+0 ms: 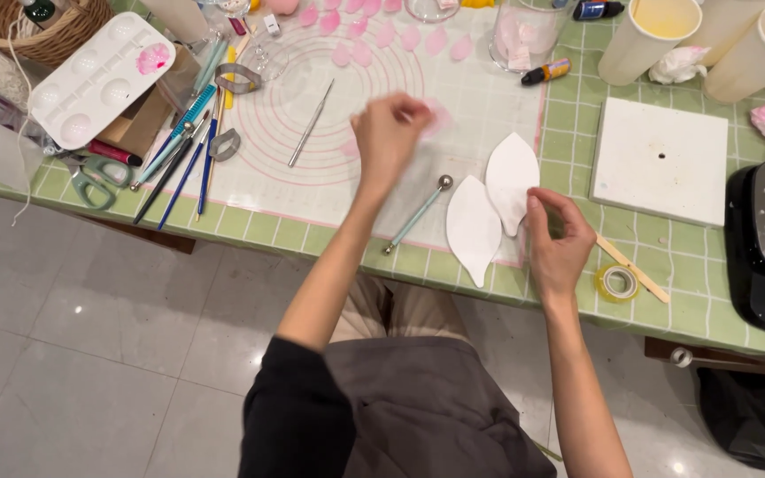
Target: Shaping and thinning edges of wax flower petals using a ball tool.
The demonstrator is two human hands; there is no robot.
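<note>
Right hand [560, 243] near the table edge, fingers curled narrow on the lower tip of a white leaf-shaped mould [511, 180]. Beside it, a second white leaf piece [472, 228] and a ball tool [418, 213]. Farther, left hand [389, 137] raised over the white mat [480, 106], fingertips pinched on a thin pink petal [436, 117], blurred. Beyond, pink petals [374, 31] in rows.

- One view only, worn on the head, looking steeply down over the person's lap.
- It faces the green bench [666, 257] edge at arm's reach, grey floor [90, 354] below.
</note>
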